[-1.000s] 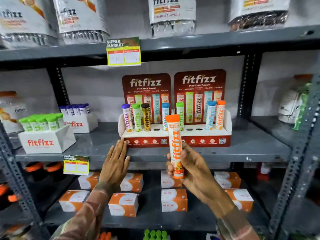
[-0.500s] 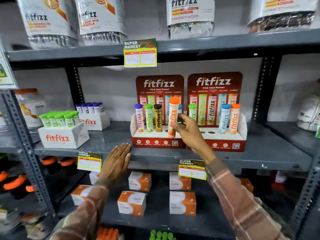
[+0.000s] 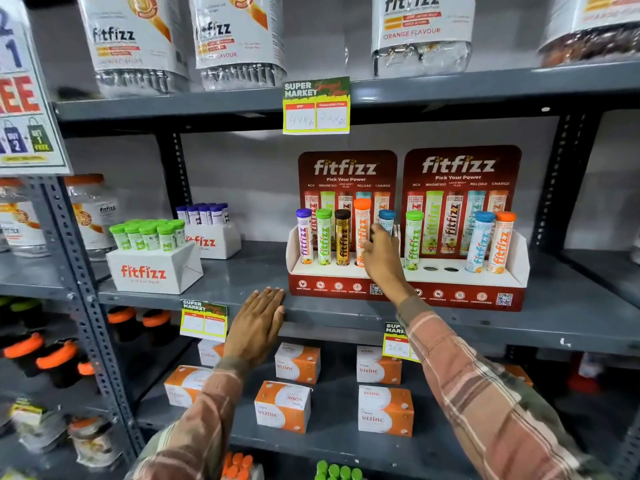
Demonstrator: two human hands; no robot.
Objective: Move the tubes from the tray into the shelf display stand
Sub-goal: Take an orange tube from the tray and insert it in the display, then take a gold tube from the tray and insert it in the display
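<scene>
A red and white display stand [image 3: 512,282] sits on the middle shelf. It holds upright tubes: purple [image 3: 304,237], green [image 3: 323,237], brown [image 3: 343,239], a blue one [image 3: 387,218] behind my hand, then green [image 3: 413,240], blue [image 3: 479,242] and orange [image 3: 501,242]. My right hand [image 3: 382,261] is shut on an orange-capped tube [image 3: 362,225], held upright over the stand's left half with its foot at a hole. My left hand [image 3: 256,323] rests flat and open on the shelf's front edge. Two holes [image 3: 440,269] in the right half stand empty.
White boxes with green-capped tubes [image 3: 152,268] and purple-capped tubes [image 3: 211,237] stand at the left of the same shelf. Price tags [image 3: 203,320] hang from the shelf edges. Orange and white cartons [image 3: 282,407] lie on the shelf below. Large jars [image 3: 239,39] stand above.
My right hand carried the orange tube up from below the shelf edge to the stand and lowered it toward a hole between the brown and blue tubes. My left hand stayed on the shelf edge.
</scene>
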